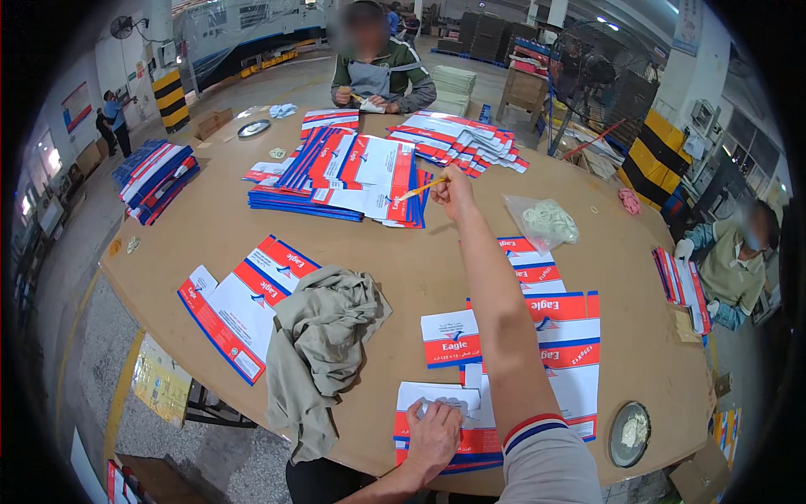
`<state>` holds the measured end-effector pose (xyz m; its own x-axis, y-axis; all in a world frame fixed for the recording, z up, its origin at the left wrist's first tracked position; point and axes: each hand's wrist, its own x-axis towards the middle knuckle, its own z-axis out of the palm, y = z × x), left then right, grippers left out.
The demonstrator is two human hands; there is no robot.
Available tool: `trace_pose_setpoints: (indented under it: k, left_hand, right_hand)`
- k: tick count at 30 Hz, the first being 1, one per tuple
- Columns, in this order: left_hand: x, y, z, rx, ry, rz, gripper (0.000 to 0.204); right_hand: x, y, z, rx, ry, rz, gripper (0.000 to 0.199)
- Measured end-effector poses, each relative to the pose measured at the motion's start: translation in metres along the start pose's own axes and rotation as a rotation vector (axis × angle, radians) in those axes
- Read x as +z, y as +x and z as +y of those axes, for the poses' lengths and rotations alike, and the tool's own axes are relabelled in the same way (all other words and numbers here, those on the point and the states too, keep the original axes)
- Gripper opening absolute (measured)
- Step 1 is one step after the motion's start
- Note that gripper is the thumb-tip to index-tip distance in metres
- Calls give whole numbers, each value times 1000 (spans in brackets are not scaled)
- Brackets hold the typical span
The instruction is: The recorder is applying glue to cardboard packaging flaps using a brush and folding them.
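Observation:
My right arm stretches across the table, and my right hand [453, 193] is closed around a thin yellow stick [425, 188], shaped like a pencil or small brush. Its tip meets the front of a big fanned stack of flat red, white and blue cartons [369, 164]. Near the table's front edge, my left hand [434, 435] has bent fingers on a crumpled whitish cloth [449, 395], which partly hides beneath them. Under that hand lies a flat carton [411, 399] on a small pile. More flat cartons [579, 370] are spread beneath and beside my right forearm.
A grey-green garment [323, 344] lies left of my hands, partly over another carton [239, 315]. To the right are a bag of pale rings [546, 223] and a round dish [630, 433]. People sit across [378, 71] and at the right [739, 269].

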<state>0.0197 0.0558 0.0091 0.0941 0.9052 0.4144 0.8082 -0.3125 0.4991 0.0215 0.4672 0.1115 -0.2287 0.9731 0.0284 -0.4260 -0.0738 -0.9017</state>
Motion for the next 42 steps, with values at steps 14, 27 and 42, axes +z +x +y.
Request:
trace_pose_setpoints:
  k: [14,27,42]
  left_hand:
    - [2,3,-3,-12,-2,-3,14]
    - [-7,4,6,-30,-2,34,13]
    - [4,-6,6,31,36,150,9]
  right_hand:
    - [-70,-4,-36,-60,13,170,10]
    - [-371,-252,-185,-531,384,868,15]
    - [-148,-570,-48,-13,310,473,48]
